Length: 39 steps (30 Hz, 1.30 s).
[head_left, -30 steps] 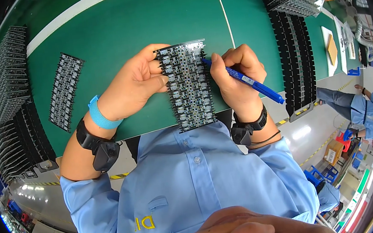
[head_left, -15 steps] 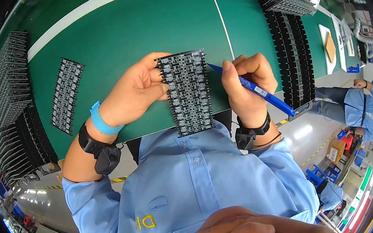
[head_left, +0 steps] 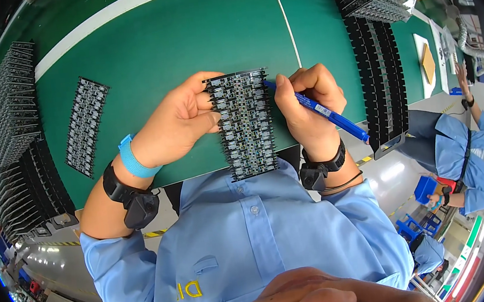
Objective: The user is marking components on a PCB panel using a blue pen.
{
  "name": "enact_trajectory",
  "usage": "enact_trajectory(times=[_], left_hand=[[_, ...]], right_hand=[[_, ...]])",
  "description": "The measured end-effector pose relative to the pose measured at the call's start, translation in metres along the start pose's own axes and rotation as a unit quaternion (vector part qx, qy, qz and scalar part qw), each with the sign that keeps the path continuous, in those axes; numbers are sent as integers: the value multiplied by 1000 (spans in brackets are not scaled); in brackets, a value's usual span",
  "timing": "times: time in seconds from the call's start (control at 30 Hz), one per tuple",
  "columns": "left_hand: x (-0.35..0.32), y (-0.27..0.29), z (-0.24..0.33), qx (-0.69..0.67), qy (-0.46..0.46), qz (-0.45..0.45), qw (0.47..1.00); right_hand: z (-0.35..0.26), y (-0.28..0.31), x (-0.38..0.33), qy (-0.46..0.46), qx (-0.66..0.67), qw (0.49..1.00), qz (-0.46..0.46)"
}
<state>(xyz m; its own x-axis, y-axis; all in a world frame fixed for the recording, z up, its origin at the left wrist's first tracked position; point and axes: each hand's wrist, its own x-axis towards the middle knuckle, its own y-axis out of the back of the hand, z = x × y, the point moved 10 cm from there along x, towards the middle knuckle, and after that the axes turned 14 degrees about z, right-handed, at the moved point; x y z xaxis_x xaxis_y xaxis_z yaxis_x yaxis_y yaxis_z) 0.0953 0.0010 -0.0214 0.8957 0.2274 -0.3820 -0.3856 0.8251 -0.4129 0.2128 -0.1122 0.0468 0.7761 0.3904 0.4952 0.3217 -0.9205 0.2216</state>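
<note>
My left hand (head_left: 183,122) grips the left edge of a black circuit board panel (head_left: 245,124) and holds it upright above the green table (head_left: 172,46). My right hand (head_left: 308,105) holds a blue pen (head_left: 333,119) with its tip at the panel's upper right edge. A second panel (head_left: 86,125) of the same kind lies flat on the table to the left. A blue band and a black wrist device sit on my left wrist, and a black device on my right wrist.
Racks of stacked black panels stand along the left side (head_left: 14,145) and the right side (head_left: 377,60) of the table. Another person in a blue shirt (head_left: 467,157) sits at the right. A white line crosses the table's far part.
The panel and both hands have shifted slightly, and the pen tip has come up to the panel's upper right edge. The panel on the table has not moved.
</note>
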Motion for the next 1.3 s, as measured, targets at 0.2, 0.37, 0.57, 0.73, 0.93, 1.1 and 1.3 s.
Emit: enact_trajectory(times=[0.2, 0.37, 0.57, 0.73, 0.93, 1.1, 1.3], left_hand=[[1, 2, -3, 10, 3, 0, 1000], [0, 2, -3, 15, -1, -4, 1000], [1, 1, -3, 12, -1, -13, 1000], [1, -1, -3, 2, -5, -8, 1000], [0, 0, -3, 3, -4, -6, 1000], [-3, 6, 0, -11, -18, -4, 1000], [-1, 5, 5, 9, -39, 36, 999]], right_hand=[[-1, 0, 1, 4, -12, 1000, 3], [0, 0, 0, 2, -12, 1000, 0], [-1, 1, 1, 13, -17, 1000, 1], [-1, 1, 1, 13, -16, 1000, 2], [-1, 4, 0, -5, 4, 1000, 2], [-1, 15, -5, -159, 195, 960, 121], [0, 41, -33, -24, 12, 998, -48]])
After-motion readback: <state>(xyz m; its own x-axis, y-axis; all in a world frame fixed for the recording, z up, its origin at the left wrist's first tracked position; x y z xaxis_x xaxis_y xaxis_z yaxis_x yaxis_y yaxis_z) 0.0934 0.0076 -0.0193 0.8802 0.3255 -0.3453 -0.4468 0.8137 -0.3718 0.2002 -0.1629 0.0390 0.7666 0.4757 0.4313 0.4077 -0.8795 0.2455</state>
